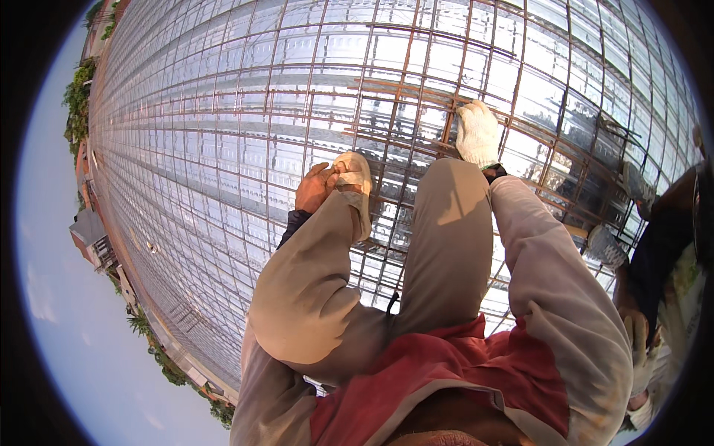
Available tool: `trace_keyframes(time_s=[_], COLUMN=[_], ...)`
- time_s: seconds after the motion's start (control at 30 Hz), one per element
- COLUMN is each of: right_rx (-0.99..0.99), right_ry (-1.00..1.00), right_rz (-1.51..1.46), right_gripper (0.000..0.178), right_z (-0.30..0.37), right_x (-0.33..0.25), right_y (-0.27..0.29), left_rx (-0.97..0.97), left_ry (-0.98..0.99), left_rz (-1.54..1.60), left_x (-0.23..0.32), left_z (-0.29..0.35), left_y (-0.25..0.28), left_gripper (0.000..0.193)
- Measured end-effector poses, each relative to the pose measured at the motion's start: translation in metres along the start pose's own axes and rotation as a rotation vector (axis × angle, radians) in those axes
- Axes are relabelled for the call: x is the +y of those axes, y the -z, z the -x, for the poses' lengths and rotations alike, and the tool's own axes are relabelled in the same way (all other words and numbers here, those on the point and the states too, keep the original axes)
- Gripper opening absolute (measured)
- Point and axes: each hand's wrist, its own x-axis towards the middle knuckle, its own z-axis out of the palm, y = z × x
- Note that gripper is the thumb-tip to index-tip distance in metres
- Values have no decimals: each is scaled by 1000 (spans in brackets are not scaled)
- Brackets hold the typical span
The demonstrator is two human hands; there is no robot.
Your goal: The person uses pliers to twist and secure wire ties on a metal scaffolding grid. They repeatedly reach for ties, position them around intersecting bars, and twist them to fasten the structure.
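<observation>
- My right grip (477,134), in a cream glove at 2 o'clock, curls down at the rusty steel bars (405,91); I cannot tell whether it is clamped on one.
- My left grip (315,187), bare at about 10 o'clock, is right beside my sandal (360,175); its fingers are partly hidden, so I cannot tell whether they are apart or together.
- The bars spread in a grid from 9 through 12 to 3 o'clock, over shiny metal sheeting (500,70). Glare from it could make me misjudge a gap.
- My open sandal could slip on the narrow bars, exposing my toes.
- Ungloved, my left fingers could be scraped by rough steel.
- A co-worker's shoe (608,247) at 3 o'clock could jolt the grid, pinching my gloved fingers.
</observation>
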Motion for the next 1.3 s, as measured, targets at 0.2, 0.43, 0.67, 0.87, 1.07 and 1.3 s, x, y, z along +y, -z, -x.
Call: trace_keyframes(time_s=[0.2, 0.43, 0.67, 0.87, 1.07, 1.3], right_rx=[-19, -113, -23, 8, -188, 1], right_ry=[51, -58, 67, -75, -456, -597], right_rz=[3, 29, 63, 157, 121, 153], right_gripper=[34, 27, 34, 21, 29, 40], right_z=[7, 8, -1, -2, -42, -45], right_x=[12, -1, -1, -2, -53, -111], right_y=[-5, -9, -8, 24, 168, 226], left_rx=[384, 300, 229, 128, 220, 162], left_ry=[-348, -582, -562, -503, -524, -526], left_rz=[-211, -377, -267, -298, -228, -206], left_x=[14, 13, 15, 30, 8, 12], left_z=[-68, -141, -158, -163, -158, -164], left_y=[10, 15, 18, 32, 23, 20], left_gripper=[33, 33, 17, 20, 19, 16])
